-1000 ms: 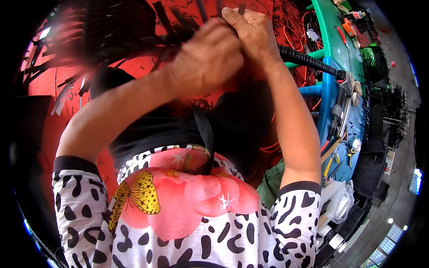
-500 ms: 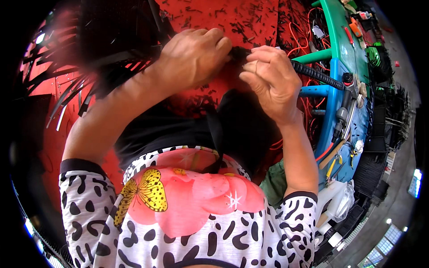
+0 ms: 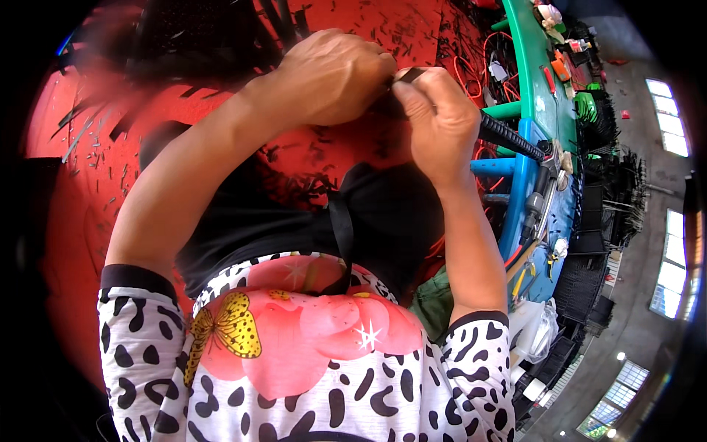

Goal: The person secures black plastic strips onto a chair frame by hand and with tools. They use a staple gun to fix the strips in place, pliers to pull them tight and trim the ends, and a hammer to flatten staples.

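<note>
My left hand (image 3: 335,77) is closed with its back turned up, beside the dark work at the top centre. Whatever its fingers grip is hidden beneath it. Right beside it, my right hand (image 3: 442,110) pinches a short flat black strip (image 3: 414,74) between thumb and fingers. The two hands nearly touch at the fingertips. Beyond my left forearm a large black woven piece (image 3: 199,40) fills the upper left, dark and smeared by motion. Loose black strips (image 3: 121,125) stick out from its lower side. A black wrapped bar (image 3: 512,135) runs to the right behind my right wrist.
Black offcuts (image 3: 294,158) litter the red floor (image 3: 81,280). A green and blue bench (image 3: 526,81) stands on the right, bearing a power tool (image 3: 537,195), an orange tool (image 3: 561,68) and yellow-handled pliers (image 3: 521,280). Red cords (image 3: 464,70) lie beside it. Black woven stacks (image 3: 589,214) stand beyond.
My hands have drawn together, the right moving toward the left. The fan of black strips on the left has swung up and blurred. The whole view has shifted a little.
</note>
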{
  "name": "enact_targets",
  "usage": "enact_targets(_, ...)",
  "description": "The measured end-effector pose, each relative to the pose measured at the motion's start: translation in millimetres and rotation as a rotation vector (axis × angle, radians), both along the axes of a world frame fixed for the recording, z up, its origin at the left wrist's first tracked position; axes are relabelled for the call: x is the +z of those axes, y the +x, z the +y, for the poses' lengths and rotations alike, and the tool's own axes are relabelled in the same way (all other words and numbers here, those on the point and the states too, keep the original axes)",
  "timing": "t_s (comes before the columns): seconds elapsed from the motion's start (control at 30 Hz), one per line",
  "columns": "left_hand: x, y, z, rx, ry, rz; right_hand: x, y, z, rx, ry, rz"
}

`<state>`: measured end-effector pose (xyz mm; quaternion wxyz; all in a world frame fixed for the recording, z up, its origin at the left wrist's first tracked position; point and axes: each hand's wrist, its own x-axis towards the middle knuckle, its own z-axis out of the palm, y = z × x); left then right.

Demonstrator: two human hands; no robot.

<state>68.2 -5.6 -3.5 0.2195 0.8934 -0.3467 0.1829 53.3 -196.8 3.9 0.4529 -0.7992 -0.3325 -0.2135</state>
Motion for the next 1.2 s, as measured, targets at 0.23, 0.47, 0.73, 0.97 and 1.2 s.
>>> enact_targets(0.23, 13, 12, -11, 0.095, 0.091, 0.129, 2, 4, 12, 0.036, 0.579, 0.488)
enact_targets(0.47, 3, 10, -16, 0.176, 0.066, 0.087, 24, 2, -1, 0.126, 0.616, 0.6)
enact_targets(0.73, -7, -5, -17, 0.142, 0.023, -0.044, 58, 0, 2, 0.079, 0.358, 0.653)
enact_targets(0.97, -10, -13, -4, 0.191, 0.058, -0.049, 49, 65, 21, -0.131, -0.206, 0.108)
enact_targets(1.2, -13, -20, 6, 0.215, 0.013, -0.193, 9, 112, 50, -0.079, -0.449, 0.09)
